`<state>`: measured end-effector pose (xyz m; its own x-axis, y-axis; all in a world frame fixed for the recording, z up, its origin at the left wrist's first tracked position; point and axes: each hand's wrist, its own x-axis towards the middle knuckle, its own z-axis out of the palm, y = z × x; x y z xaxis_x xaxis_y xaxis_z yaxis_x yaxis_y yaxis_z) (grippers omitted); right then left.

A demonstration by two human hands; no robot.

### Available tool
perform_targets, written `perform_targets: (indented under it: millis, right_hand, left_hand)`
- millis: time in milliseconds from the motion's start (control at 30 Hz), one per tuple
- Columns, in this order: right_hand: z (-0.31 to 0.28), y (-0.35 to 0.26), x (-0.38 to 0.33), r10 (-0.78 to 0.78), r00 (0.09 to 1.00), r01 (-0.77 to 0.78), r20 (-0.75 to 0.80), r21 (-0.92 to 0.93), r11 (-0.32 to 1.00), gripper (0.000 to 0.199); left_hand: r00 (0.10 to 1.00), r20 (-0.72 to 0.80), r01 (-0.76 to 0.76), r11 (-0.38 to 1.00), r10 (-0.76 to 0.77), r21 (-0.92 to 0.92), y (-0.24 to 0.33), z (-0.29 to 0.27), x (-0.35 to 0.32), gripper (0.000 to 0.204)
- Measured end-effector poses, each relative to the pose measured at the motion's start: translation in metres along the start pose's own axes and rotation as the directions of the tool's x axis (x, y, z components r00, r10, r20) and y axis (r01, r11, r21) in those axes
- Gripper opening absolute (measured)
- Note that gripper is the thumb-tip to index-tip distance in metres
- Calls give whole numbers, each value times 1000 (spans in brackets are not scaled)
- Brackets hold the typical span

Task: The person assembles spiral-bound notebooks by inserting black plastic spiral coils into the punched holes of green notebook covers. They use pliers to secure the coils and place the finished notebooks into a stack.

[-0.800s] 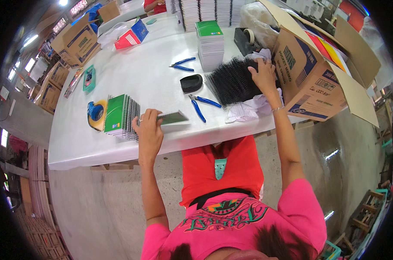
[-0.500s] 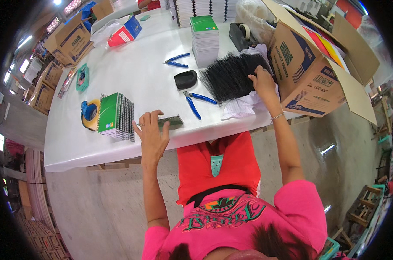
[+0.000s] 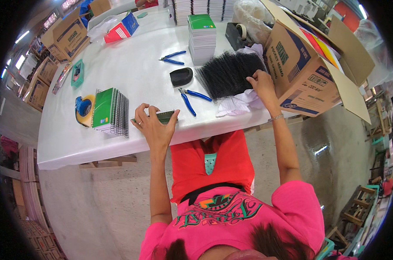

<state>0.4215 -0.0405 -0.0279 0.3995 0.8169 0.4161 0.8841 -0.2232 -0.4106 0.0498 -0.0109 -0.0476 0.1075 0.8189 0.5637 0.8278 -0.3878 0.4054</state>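
My left hand [image 3: 155, 128] grips a small green notepad [image 3: 167, 116] at the table's near edge, thumb at one end and fingers at the other. The pad stands on edge, partly behind the hand. My right hand [image 3: 263, 86] is closed at the right side of a heap of black spiral binding coils [image 3: 227, 76], fingertips pinched together; whether a coil is between them is too small to tell. White paper [image 3: 237, 104] lies under the coils. Blue-handled cutters [image 3: 188, 100] lie between my hands, beside a black rounded block [image 3: 181, 77]. Spiral-bound green notebooks [image 3: 103, 108] are stacked on the left.
A tall stack of green-topped pads [image 3: 202, 41] stands behind the coils, near a tape dispenser [image 3: 236, 35]. Another pair of cutters [image 3: 173, 57] lies farther back. An open cardboard box [image 3: 291, 65] fills the right. A tape roll [image 3: 84, 106] and teal basket [image 3: 77, 73] sit left.
My left hand has shifted right along the notepad, its thumb now round the far end. My right hand has stayed at the coils, fingers drawn closer together. The whole view has shifted slightly.
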Motion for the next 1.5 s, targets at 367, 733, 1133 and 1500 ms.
perform_targets:
  millis: [367, 733, 1133, 1500]
  right_hand:
    - [-3, 2, 9, 137, 989, -143, 57, 144, 979, 21]
    - [-39, -63, 3, 32, 998, -49, 44, 983, 179, 18]
    - [38, -166, -47, -411, 825, -36, 388, 762, 647, 17]
    - [56, -170, -46, -508, 808, 108, 298, 773, 625, 14]
  left_hand:
    - [999, -40, 5, 999, -3, 36, -4, 11, 0, 50]
    - [998, -64, -19, 1000, 19, 0, -1, 6, 1, 42]
    - [996, -62, -59, 998, 58, -21, -5, 4, 5, 43]
    - [999, -31, -43, 998, 42, -51, -5, 1, 7, 47]
